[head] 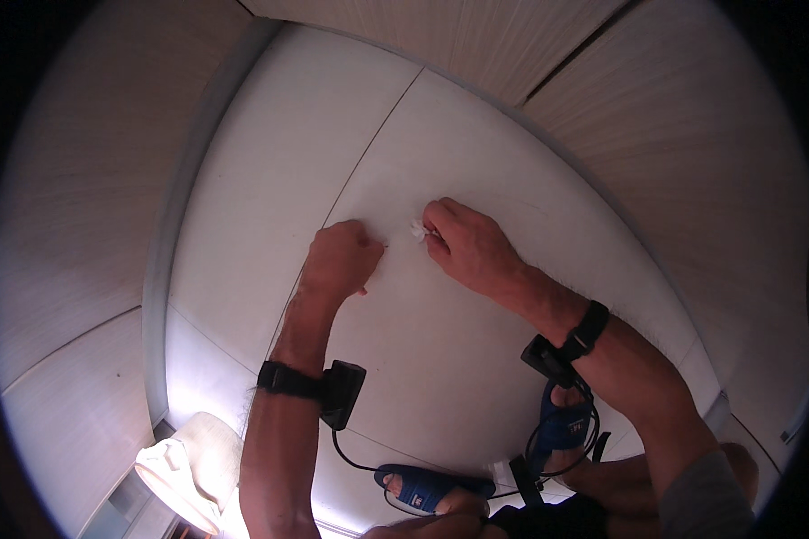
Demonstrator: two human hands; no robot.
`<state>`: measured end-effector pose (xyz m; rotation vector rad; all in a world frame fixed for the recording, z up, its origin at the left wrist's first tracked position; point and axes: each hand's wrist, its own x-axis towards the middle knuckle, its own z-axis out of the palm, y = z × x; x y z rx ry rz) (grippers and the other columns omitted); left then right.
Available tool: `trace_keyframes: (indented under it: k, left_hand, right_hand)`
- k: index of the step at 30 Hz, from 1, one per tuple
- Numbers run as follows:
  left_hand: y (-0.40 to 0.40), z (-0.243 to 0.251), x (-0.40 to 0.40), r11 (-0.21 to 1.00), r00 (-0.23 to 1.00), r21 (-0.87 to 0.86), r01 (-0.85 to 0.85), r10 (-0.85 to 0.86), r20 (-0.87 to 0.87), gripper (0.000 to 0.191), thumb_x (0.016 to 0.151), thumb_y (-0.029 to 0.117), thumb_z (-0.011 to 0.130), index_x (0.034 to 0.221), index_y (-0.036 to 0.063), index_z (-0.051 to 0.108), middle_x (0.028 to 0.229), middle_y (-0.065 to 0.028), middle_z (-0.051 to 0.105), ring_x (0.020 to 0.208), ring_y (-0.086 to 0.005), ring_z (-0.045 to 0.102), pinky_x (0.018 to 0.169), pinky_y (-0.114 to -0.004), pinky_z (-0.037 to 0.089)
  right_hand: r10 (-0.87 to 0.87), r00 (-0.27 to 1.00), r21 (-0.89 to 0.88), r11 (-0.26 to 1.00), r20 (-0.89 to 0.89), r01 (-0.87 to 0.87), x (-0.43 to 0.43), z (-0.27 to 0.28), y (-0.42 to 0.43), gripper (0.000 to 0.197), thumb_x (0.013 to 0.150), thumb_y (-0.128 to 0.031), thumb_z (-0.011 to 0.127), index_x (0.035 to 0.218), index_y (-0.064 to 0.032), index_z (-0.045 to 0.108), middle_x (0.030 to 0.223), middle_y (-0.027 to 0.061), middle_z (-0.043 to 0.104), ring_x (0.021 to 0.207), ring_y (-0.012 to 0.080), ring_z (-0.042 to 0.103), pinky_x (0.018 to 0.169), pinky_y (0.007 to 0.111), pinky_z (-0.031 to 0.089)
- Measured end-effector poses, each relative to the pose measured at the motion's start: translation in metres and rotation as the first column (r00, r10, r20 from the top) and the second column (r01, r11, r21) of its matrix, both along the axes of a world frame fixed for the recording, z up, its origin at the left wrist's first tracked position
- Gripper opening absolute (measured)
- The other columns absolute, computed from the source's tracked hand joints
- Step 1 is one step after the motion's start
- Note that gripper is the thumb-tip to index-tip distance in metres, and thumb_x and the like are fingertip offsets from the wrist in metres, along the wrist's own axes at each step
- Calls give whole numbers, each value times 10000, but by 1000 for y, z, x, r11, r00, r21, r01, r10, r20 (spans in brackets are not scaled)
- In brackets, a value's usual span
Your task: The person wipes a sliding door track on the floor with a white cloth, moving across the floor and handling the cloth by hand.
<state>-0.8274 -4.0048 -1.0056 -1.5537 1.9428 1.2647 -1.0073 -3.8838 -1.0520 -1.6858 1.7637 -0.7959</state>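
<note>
My right hand (468,242) has its thumb and fingers closed on a crumpled piece of white tissue (419,230) just above the pale tiled floor (438,350). To its left, my left hand (345,256) is curled, with a tiny dark tip of something showing at its fingertips; what that is cannot be made out. The two hands are apart, with a stretch of floor between them. Each forearm wears a black strap with a small black device and a cable.
Wood-grain cabinet fronts (87,202) stand left and right of the floor. At the lower left is a lit, pale bin with a liner (195,458). My feet, in blue slippers (438,488), are near the lower edge, with black cables beside them.
</note>
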Motion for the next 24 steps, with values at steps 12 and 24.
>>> trace_keyframes:
  k: [12,24]
  left_hand:
    - [-9,-1,0,999,999,29,-14,13,35,326,935,202,768,819,-76,644,701,-127,696,598,-241,746,525,-337,581]
    - [-8,-6,4,998,997,28,-64,63,38,272,937,141,757,810,-77,654,706,-149,714,614,-253,758,540,-345,594]
  right_hand:
    - [-32,999,-108,994,19,34,7,-1,-3,192,883,22,688,971,-30,525,907,142,597,793,374,622,684,448,525]
    - [13,1000,-35,999,-28,-14,6,-1,-5,178,913,-32,693,1003,-12,541,971,175,632,877,388,660,748,473,572]
